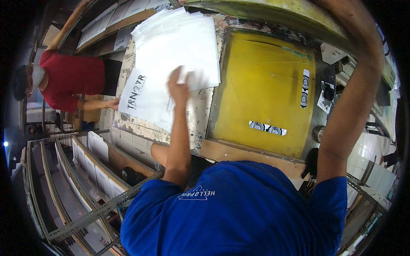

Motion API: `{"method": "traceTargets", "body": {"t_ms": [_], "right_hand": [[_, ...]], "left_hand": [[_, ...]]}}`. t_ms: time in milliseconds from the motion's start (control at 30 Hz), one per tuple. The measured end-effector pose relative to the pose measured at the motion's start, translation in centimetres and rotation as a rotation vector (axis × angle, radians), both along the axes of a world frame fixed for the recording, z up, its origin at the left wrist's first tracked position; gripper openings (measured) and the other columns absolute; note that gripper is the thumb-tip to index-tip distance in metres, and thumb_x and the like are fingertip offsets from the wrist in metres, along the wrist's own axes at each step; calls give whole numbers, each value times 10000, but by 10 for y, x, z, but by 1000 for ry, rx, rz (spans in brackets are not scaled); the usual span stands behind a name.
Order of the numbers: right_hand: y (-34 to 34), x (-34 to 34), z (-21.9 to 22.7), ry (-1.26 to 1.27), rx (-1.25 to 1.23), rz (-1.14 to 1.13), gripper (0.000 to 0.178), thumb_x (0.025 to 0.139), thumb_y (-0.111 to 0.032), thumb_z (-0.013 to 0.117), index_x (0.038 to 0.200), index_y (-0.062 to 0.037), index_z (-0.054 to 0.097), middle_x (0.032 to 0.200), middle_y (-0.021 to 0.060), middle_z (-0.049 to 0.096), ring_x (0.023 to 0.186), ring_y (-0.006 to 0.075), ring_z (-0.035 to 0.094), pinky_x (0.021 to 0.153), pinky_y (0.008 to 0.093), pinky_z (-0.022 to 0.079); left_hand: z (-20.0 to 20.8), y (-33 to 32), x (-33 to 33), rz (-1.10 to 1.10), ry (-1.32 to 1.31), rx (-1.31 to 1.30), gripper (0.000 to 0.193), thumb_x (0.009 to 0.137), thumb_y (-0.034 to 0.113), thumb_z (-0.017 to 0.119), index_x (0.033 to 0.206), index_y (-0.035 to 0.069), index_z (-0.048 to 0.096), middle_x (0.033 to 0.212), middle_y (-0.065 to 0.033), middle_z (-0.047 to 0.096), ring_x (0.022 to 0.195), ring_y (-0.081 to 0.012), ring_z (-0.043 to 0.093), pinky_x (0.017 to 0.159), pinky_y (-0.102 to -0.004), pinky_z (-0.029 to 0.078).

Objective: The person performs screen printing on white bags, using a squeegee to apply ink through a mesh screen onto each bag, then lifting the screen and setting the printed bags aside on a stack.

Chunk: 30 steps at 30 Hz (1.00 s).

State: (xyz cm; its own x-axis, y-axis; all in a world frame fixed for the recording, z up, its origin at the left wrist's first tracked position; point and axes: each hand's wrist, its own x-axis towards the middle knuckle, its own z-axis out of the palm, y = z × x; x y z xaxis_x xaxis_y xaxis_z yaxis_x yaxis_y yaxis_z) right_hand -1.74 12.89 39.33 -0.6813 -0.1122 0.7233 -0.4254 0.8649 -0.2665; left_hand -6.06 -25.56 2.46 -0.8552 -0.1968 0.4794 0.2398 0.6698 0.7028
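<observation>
My left hand (179,87) is over a stack of thin white sheets (183,47), its fingers apart and partly blurred. Just below the stack lies one white sheet (147,109) with dark print, its left edge at a co-worker's hand (113,103). To the right is a flat yellow panel (265,94) bearing two black-and-white patterned strips, one upright (304,88) and one lying across (267,128). My right forearm (354,94) reaches up past the panel's right side to the top edge, where the hand is cut off.
The co-worker in a red shirt (72,79) stands at the left beside the worn table (147,132). Metal racks with white sheets (92,166) fill the lower left. A long yellowish frame (273,15) crosses the top. Shelving (371,196) stands at the lower right.
</observation>
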Motion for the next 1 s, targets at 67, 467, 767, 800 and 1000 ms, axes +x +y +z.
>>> {"method": "traceTargets", "body": {"t_ms": [67,467,767,800,1000], "right_hand": [[0,4,8,-106,122,45,469,754,-375,879,1030,-7,788,889,122,766,782,226,683,834,355,530],[-8,3,15,-211,59,-108,465,771,-402,849,1040,-27,794,924,124,780,795,231,703,837,366,545],[20,-7,2,-95,211,-218,599,795,-529,805,1136,-38,763,1199,211,682,1115,306,640,953,408,519],[22,-7,3,-108,214,-207,617,798,-544,796,1144,-35,760,1214,216,675,1131,313,634,964,408,516],[31,-30,-3,-20,245,-168,677,795,-569,777,1123,23,757,1173,264,699,1080,353,676,963,392,533]], "left_hand": [[-15,54,2,-75,-42,-378,298,811,215,847,1054,56,780,1161,-120,727,1128,-320,638,954,-398,512],[10,81,8,-331,-416,162,91,873,108,765,906,28,791,1220,-100,697,1046,-280,670,853,-361,544],[-28,173,56,-785,-235,-620,619,929,565,598,1465,258,560,1643,-70,343,1538,-378,216,1211,-679,124],[-31,188,54,-824,-228,-633,636,927,577,583,1480,267,539,1655,-60,318,1539,-385,205,1214,-673,112],[-33,254,57,-1041,-204,-674,657,933,589,569,1503,269,512,1671,-52,288,1557,-374,152,1234,-652,42]]}}
